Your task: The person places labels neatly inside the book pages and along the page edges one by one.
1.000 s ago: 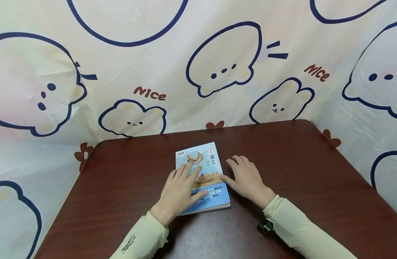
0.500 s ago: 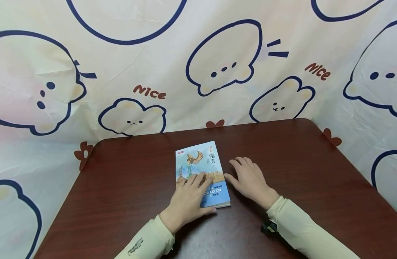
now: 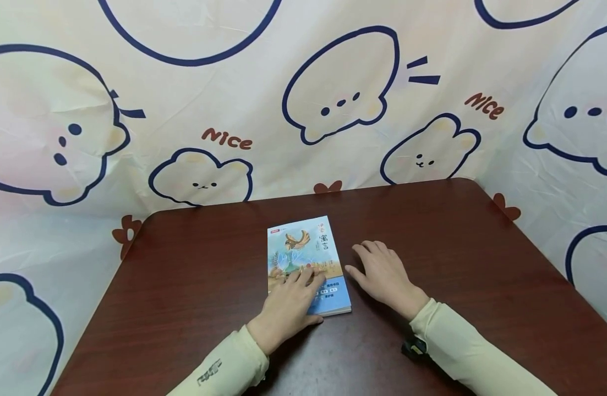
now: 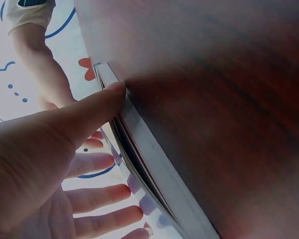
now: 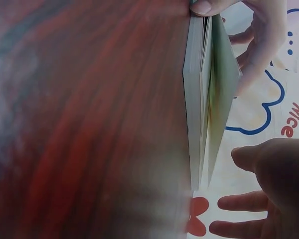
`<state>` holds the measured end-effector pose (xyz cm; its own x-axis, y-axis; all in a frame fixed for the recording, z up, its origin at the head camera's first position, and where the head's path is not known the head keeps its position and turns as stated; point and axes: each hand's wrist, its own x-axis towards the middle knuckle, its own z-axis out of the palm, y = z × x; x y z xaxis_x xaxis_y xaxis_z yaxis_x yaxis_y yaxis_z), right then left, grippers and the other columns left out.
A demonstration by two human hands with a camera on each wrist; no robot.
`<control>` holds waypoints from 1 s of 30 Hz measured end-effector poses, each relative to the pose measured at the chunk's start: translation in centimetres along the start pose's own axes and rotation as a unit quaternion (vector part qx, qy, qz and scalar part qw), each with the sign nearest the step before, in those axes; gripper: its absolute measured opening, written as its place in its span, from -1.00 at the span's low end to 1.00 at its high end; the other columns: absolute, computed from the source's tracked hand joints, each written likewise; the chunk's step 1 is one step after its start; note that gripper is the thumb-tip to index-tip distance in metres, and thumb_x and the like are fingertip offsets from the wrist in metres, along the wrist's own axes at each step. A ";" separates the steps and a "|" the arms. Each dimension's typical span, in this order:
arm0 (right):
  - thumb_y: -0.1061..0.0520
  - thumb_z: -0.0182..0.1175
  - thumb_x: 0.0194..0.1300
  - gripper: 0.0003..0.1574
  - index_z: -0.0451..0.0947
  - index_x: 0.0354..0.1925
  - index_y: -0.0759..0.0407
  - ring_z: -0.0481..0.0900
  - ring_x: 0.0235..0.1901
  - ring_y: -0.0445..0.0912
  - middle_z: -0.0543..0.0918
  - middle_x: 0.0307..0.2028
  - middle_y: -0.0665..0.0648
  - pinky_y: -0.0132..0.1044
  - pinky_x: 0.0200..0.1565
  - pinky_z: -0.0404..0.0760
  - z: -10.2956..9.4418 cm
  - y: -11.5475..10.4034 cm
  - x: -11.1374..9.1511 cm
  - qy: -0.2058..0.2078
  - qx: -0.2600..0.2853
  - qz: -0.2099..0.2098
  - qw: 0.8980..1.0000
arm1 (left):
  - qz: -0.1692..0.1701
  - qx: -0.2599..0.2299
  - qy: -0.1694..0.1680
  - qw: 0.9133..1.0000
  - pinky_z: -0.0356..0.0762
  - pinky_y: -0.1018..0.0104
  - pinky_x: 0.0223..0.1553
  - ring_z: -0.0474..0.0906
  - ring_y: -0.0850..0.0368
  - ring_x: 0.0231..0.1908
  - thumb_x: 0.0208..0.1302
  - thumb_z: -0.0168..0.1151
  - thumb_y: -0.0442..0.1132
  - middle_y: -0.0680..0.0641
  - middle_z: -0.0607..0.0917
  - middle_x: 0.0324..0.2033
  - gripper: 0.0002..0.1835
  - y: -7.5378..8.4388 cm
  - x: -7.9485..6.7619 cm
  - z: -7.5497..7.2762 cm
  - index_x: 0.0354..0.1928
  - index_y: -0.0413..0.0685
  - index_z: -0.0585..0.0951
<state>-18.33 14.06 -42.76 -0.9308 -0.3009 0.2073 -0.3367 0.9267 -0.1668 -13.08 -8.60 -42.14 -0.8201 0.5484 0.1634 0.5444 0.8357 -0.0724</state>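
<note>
A paperback book (image 3: 303,242) with a light-blue illustrated cover lies face up near the middle of the table. My left hand (image 3: 285,311) lies across its lower left part, fingers spread over the cover. In the left wrist view the thumb (image 4: 97,112) touches the page edge at the near side. A narrow gap shows between the front cover (image 5: 224,94) and the page block (image 5: 192,109) in the right wrist view. My right hand (image 3: 384,275) is just right of the book, apart from it, fingers loosely bent and holding nothing.
The dark reddish-brown wooden table (image 3: 199,269) has rounded far corners. Behind it and at its sides hangs a pale cloth (image 3: 333,165) printed with cartoon bears. A dark device (image 3: 413,347) is strapped at the right wrist.
My left hand has slid from the middle of the cover down toward the near edge, uncovering the picture. The thumb has drawn in to that edge. My right hand has shifted slightly away from the book.
</note>
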 end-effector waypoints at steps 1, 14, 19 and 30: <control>-0.21 0.23 0.40 -0.33 0.55 0.25 0.19 0.51 0.24 0.19 0.62 0.19 0.28 0.17 0.15 0.56 0.0 0.0 0.0 0.000 -0.001 0.000 1.000 | 0.002 0.000 0.000 1.000 0.69 -0.02 -0.04 0.61 -0.06 0.12 -0.02 0.51 0.33 -0.07 0.61 0.16 -0.15 0.0 0.0 0.0 0.28 0.14 0.48; -0.21 0.24 0.39 -0.35 0.56 0.24 0.18 0.52 0.22 0.20 0.62 0.17 0.28 0.16 0.13 0.57 0.0 0.2 -0.1 -0.009 -0.005 -0.002 1.000 | 0.018 -0.025 0.006 1.000 0.75 0.10 -0.23 0.67 -0.12 0.09 0.06 0.50 0.25 -0.15 0.64 0.15 -0.26 -0.1 0.1 -0.3 0.22 0.08 0.54; -0.22 0.22 0.41 -0.34 0.55 0.25 0.18 0.52 0.24 0.19 0.62 0.18 0.27 0.16 0.15 0.56 0.0 0.1 -0.1 -0.021 -0.003 -0.002 1.000 | 0.017 -0.039 -0.002 0.999 0.74 0.05 -0.18 0.65 -0.15 0.12 0.11 0.47 0.23 -0.18 0.62 0.19 -0.28 -0.2 0.0 -0.3 0.25 0.08 0.53; -0.22 0.23 0.40 -0.33 0.55 0.26 0.19 0.51 0.25 0.20 0.61 0.19 0.28 0.17 0.15 0.55 -0.2 -0.1 -0.1 -0.030 -0.007 -0.004 1.000 | 0.015 -0.038 -0.019 0.999 0.73 -0.02 -0.09 0.61 -0.16 0.18 0.21 0.40 0.23 -0.14 0.59 0.22 -0.33 -0.2 -0.1 -0.4 0.30 0.15 0.53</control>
<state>-18.14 14.10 -42.57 -0.9353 -0.3205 0.1499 -0.3421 0.9272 -0.1522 -13.06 -8.80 -41.71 -0.8082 0.5754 0.1251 0.5798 0.8148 -0.0019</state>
